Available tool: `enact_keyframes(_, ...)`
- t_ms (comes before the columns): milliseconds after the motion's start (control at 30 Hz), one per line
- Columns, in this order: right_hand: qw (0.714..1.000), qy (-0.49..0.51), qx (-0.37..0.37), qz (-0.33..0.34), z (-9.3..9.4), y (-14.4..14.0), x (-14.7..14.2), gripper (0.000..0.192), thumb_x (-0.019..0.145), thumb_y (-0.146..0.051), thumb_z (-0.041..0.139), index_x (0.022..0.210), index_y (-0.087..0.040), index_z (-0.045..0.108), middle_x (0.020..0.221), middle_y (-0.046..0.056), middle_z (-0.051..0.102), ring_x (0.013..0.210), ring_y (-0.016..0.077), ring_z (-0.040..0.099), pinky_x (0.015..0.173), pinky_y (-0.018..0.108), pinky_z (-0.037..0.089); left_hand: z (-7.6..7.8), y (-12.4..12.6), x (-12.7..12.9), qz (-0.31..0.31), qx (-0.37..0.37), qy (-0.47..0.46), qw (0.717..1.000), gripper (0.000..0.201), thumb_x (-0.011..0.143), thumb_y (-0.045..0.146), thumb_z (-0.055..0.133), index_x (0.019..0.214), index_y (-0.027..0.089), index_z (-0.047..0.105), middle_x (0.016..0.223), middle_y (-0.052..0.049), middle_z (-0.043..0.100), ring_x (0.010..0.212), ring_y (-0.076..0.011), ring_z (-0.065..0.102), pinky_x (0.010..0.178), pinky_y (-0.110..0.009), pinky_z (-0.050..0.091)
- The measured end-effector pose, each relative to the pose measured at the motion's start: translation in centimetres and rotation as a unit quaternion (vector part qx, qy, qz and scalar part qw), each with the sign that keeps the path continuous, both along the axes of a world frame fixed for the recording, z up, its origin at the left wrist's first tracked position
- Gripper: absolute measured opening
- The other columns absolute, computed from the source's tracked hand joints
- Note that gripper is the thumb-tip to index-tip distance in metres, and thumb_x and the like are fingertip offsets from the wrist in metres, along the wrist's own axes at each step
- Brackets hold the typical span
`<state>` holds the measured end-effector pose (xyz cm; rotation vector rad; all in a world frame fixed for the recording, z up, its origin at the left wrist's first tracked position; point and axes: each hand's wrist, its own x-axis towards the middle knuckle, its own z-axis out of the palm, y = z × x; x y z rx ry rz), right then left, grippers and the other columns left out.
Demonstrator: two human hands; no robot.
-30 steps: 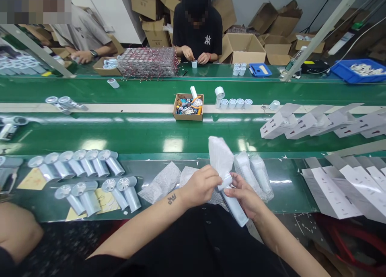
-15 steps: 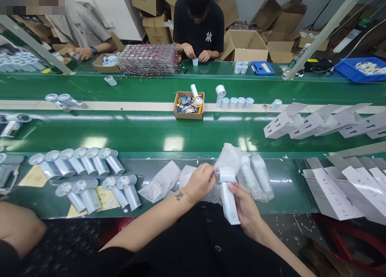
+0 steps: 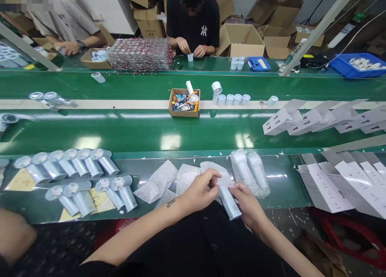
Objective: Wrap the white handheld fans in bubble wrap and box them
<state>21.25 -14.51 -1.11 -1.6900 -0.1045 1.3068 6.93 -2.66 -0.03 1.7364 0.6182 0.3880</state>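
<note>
In front of my body a pale blue handheld fan (image 3: 229,204) is tilted, its head inside a bubble wrap bag (image 3: 212,167) and its handle sticking out towards me. My left hand (image 3: 202,191) is closed, pinching the bag's edge on the left of the fan. On the other side, my right hand (image 3: 247,202) is closed around the fan near the bag's mouth; some of its fingers are hidden. More flat bubble wrap bags (image 3: 159,181) lie left of my hands. Two wrapped fans (image 3: 247,170) rest just beyond my right hand.
Rows of unwrapped fans (image 3: 70,162) lie on the bench at left. Open white boxes (image 3: 328,184) stand at right, others (image 3: 286,118) on the green belt (image 3: 135,130). A small carton of parts (image 3: 184,113) sits mid-belt. Two people work across, one (image 3: 193,23) directly opposite.
The bag and fan have come lower, and the bag now covers the fan's head, which showed before. My right hand has shifted up the handle towards the bag's mouth. The view has turned slightly.
</note>
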Motion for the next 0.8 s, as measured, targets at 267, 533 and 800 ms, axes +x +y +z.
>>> enact_keyframes(267, 0.953, -0.216, 0.065, 0.203, 6.7, -6.7, 3.7, 0.034, 0.07, -0.05, 0.075, 0.054, -0.025, 0.058, 0.06, 0.003, 0.056, 0.058, 0.019, 0.05, 0.056, 0.031, 0.044, 4.7, -0.9, -2.5, -0.123, -0.037, -0.05, 0.99, 0.02, 0.076, 0.01, 0.055, 0.093, 0.02, 0.059, 0.072, 0.002, 0.059, 0.061, -0.0096, 0.053, 0.055, -0.02, 0.041)
enact_keyframes(533, 0.971, 0.176, -0.113, 0.115, 3.9, -2.8, 3.2, 0.066, 0.062, -0.05, 0.081, 0.12, -0.023, 0.064, 0.104, 0.011, 0.074, 0.099, 0.0321, 0.068, 0.086, 0.042, 0.054, 4.7, -2.5, 0.0, -0.332, -0.034, -0.14, 0.932, 0.014, 0.082, 0.011, 0.057, 0.085, 0.023, 0.064, 0.089, -0.001, 0.069, 0.087, -0.016, 0.067, 0.084, -0.022, 0.05)
enact_keyframes(800, 0.995, -0.002, -0.018, 0.095, -2.8, 0.6, 4.8, 0.064, 0.061, -0.048, 0.081, 0.115, -0.027, 0.054, 0.103, 0.007, 0.073, 0.084, 0.0276, 0.071, 0.073, 0.038, 0.057, -1.9, 6.3, -17.0, 0.369, 0.018, 0.462, 0.807, 0.033, 0.083, 0.05, 0.059, 0.074, 0.019, 0.067, 0.077, -0.013, 0.07, 0.09, -0.0311, 0.065, 0.075, -0.035, 0.046)
